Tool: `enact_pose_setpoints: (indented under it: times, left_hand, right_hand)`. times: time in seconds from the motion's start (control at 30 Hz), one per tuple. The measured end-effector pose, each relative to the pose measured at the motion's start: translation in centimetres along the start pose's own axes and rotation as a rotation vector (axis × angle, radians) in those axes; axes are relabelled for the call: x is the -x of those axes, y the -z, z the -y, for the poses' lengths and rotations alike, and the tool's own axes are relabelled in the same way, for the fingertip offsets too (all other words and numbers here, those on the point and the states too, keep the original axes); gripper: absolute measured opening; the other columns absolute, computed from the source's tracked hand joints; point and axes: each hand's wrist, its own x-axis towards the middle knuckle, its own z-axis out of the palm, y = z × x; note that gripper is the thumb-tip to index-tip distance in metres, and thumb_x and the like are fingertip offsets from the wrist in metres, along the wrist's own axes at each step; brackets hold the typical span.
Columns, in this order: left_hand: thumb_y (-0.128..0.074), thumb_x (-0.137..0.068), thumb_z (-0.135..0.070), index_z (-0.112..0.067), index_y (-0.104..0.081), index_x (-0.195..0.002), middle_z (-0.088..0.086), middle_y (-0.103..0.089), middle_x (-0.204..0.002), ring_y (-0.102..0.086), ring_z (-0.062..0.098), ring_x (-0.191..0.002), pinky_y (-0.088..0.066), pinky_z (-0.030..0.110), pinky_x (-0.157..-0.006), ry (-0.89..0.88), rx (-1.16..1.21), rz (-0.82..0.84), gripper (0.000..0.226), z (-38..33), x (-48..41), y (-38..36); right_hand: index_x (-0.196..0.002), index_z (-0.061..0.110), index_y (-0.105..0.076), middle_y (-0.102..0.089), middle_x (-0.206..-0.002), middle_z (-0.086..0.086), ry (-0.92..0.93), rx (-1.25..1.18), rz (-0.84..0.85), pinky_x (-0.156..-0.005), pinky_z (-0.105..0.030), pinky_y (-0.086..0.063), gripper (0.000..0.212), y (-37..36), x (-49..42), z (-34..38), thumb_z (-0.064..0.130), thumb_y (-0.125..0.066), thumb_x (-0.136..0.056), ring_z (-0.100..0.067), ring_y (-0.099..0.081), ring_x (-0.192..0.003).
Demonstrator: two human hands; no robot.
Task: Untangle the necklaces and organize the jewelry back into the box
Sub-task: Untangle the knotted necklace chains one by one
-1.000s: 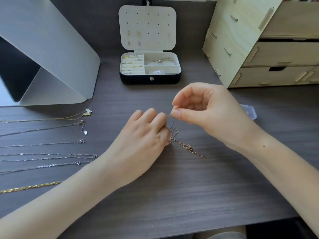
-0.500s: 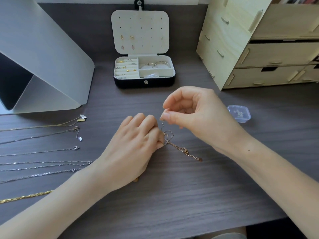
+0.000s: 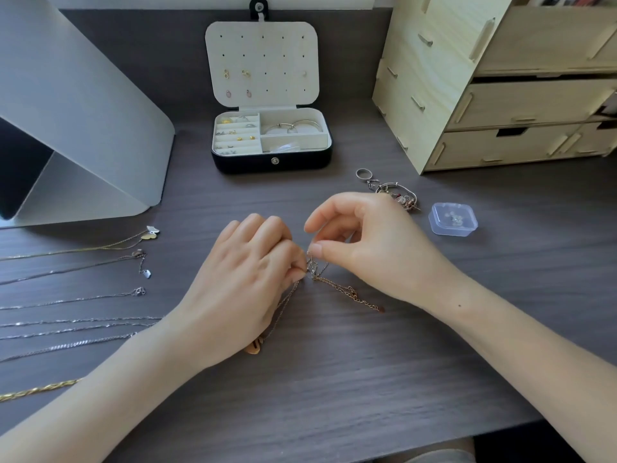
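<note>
A tangled knot of thin chains (image 3: 315,269) lies on the dark desk between my hands. My left hand (image 3: 243,289) pinches the knot from the left, fingers curled. My right hand (image 3: 364,242) pinches a strand just above the knot with thumb and forefinger. A rose-gold chain end (image 3: 354,294) trails right from the knot, and a rose-gold pendant (image 3: 255,347) peeks out below my left hand. The open jewelry box (image 3: 272,160) stands at the back centre, with earrings, rings and bangles inside. Several untangled necklaces (image 3: 76,299) lie in rows at the left.
A wooden drawer unit (image 3: 500,95) stands at the back right. A small clear plastic case (image 3: 453,219), a charm bracelet (image 3: 400,195) and loose rings (image 3: 363,173) lie right of my right hand. A grey folded stand (image 3: 83,128) fills the back left.
My right hand has come down closer to the knot, so the strand it pulls is shorter. The view has tilted down, bringing the rings and bracelet into sight.
</note>
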Motion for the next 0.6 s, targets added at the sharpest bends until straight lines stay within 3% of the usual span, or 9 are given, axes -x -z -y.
enact_pose_setpoints:
  times: [0.43, 0.6]
  left_hand:
    - [-0.042, -0.091, -0.025, -0.015, -0.058, -0.083, 0.003, -0.052, -0.085, -0.038, 0.021, -0.073, -0.030, 0.033, -0.063, 0.029, 0.053, -0.032, 0.020, 0.12, -0.32, -0.43]
    - [-0.044, -0.090, -0.025, -0.017, -0.054, -0.086, 0.003, -0.052, -0.087, -0.038, 0.019, -0.074, -0.031, 0.033, -0.064, 0.043, 0.102, -0.047, 0.013, 0.20, -0.46, -0.60]
  right_hand:
    - [-0.099, 0.025, -0.066, -0.070, -0.077, 0.011, 0.076, 0.236, 0.125, -0.069, -0.011, -0.041, 0.028, -0.55, 0.33, -0.31, 0.004, -0.063, -0.080, -0.005, -0.057, -0.070]
    - [-0.114, 0.022, -0.060, -0.067, -0.077, 0.017, 0.150, 0.323, 0.143, -0.074, -0.009, -0.034, 0.046, -0.61, 0.31, -0.52, -0.006, -0.056, -0.077, -0.003, -0.048, -0.080]
